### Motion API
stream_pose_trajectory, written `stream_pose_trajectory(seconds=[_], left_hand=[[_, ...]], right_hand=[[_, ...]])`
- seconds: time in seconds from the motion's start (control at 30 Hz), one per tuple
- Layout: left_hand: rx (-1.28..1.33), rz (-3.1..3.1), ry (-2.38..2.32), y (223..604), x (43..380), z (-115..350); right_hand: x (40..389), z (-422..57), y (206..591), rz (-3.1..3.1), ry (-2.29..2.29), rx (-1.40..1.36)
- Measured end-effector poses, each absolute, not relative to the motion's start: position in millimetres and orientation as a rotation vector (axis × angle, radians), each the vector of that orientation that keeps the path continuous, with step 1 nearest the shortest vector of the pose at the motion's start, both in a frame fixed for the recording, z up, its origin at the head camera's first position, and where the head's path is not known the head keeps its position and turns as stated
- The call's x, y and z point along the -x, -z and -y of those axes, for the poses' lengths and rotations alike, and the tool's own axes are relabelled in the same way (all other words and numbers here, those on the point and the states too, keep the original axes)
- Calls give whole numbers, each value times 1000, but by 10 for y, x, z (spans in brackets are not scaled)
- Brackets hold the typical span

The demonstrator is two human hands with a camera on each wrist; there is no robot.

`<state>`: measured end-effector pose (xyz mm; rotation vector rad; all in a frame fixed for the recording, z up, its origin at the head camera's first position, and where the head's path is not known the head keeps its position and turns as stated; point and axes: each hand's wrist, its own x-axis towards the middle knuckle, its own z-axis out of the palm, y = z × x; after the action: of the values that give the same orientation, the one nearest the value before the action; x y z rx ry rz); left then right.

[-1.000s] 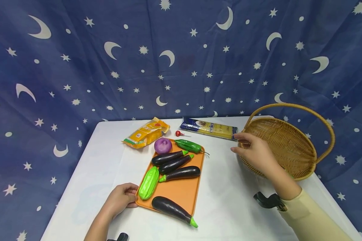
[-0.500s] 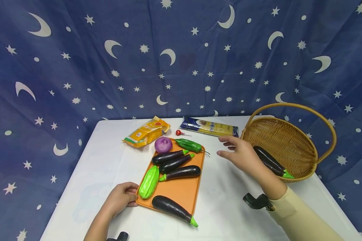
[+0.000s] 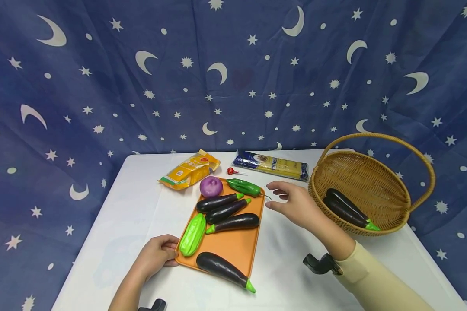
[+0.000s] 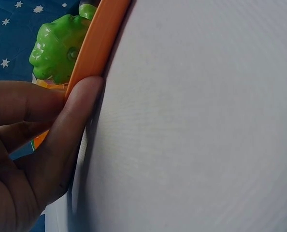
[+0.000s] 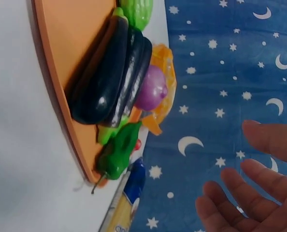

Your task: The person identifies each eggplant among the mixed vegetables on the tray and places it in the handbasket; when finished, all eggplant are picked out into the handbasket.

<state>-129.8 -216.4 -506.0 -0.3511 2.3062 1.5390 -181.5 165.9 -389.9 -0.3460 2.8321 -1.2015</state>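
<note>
At its near-left corner, the orange tray (image 3: 233, 244) is pinched between the thumb and fingers of my left hand (image 3: 157, 255); the left wrist view shows the thumb pressed on the tray rim (image 4: 97, 48). Several eggplants (image 3: 237, 222) lie on the tray, one (image 3: 222, 268) across its front edge. A ridged green gourd (image 3: 192, 235), a purple onion (image 3: 211, 186) and a green pepper (image 3: 243, 187) are there too. My right hand (image 3: 295, 203) hovers right of the tray near the pepper's stem, fingers spread, holding nothing. Two eggplants (image 3: 346, 209) lie in the wicker basket (image 3: 367, 172).
Behind the tray, a yellow package (image 3: 188, 170), a red lollipop (image 3: 231, 171) and a pack of pasta (image 3: 272, 166) lie on the white table (image 3: 136, 207). The basket's tall handle (image 3: 381, 136) arches up at the right. A blue star-patterned curtain (image 3: 233, 77) hangs at the back.
My right hand has moved left from the front of the basket toward the tray, uncovering the two eggplants inside the basket. The left hand and the tray stay in place.
</note>
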Motion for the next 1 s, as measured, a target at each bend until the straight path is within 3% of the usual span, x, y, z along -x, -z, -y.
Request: stream_pose_trajectory(seconds=[1.0], left_hand=[[341, -2319, -1526, 5083, 1304, 2167]], right_hand=[[1621, -1090, 4252, -2630, 1192, 498]])
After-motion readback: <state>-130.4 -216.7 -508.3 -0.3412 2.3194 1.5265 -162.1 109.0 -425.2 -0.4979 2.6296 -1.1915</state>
